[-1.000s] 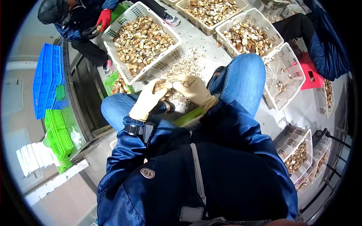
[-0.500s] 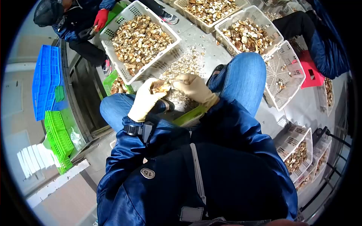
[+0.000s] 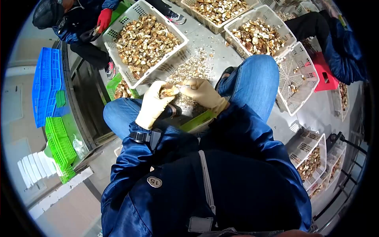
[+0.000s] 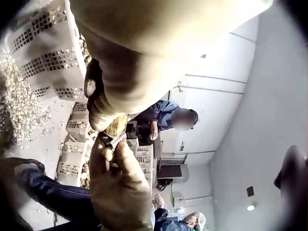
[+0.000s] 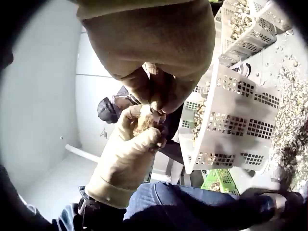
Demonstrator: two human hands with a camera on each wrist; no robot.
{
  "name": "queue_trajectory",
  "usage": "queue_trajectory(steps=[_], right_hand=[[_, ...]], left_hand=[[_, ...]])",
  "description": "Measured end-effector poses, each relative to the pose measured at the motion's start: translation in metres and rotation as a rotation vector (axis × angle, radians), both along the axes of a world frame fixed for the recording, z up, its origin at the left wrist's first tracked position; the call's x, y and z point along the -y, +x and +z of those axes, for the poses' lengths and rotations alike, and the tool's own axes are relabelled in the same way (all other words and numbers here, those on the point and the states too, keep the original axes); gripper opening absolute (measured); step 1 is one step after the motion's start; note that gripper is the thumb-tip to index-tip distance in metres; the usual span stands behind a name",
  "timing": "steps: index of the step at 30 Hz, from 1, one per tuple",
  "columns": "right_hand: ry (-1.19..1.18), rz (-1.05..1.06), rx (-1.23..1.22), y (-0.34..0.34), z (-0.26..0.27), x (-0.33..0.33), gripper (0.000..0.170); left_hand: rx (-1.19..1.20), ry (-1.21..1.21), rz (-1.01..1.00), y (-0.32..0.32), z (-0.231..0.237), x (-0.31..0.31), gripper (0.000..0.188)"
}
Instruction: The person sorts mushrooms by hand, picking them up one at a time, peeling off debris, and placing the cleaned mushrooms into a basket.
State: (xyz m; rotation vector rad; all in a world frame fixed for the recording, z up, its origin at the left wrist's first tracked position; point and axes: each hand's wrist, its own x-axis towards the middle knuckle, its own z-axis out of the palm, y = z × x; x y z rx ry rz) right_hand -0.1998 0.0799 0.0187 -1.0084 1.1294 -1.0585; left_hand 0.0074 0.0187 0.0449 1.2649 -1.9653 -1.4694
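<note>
White crate (image 3: 164, 65): near it, I log left hand (image 3: 153, 103) curled round brown lump (image 3: 169, 92). Right hand (image 3: 201, 93) pinches slim metal tool (image 4: 117, 140).

The gloved left hand (image 3: 153, 103) is held palm inward with its fingers curled; close beside it, the thumb and fingers of the gloved right hand (image 3: 203, 94) are pinched. The left arm (image 3: 130, 156) and right arm (image 3: 248, 128) are bent inward.

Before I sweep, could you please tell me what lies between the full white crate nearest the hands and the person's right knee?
Grey floor strewn with small loose fragments lies between the crate and the knee, in the head view.
</note>
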Motion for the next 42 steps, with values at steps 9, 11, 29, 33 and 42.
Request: queue_trajectory(steps=[9, 11, 29, 33, 42], right_hand=[[-0.1, -0.063, -0.025, 0.01, -0.005, 0.0, 0.015], [-0.226, -0.067, -0.135, 0.017, -0.003, 0.005, 0.017], [0.005, -0.098, 0.033, 0.008, -0.002, -0.001, 0.018], [-0.07, -0.075, 0.055, 0.008, -0.012, 0.002, 0.017], [-0.054, -0.007, 0.078, 0.005, -0.01, 0.001, 0.015]], left_hand=[[-0.21, 0.356, 0.038, 0.007, 0.002, 0.004, 0.052], [-0.059, 0.181, 0.002, 0.001, 0.008, 0.0, 0.05], [0.075, -0.163, 0.025, -0.003, 0.009, -0.004, 0.04], [0.063, -0.144, 0.021, 0.001, 0.007, -0.001, 0.042], [-0.154, 0.12, -0.008, 0.008, 0.008, 0.0, 0.053]])
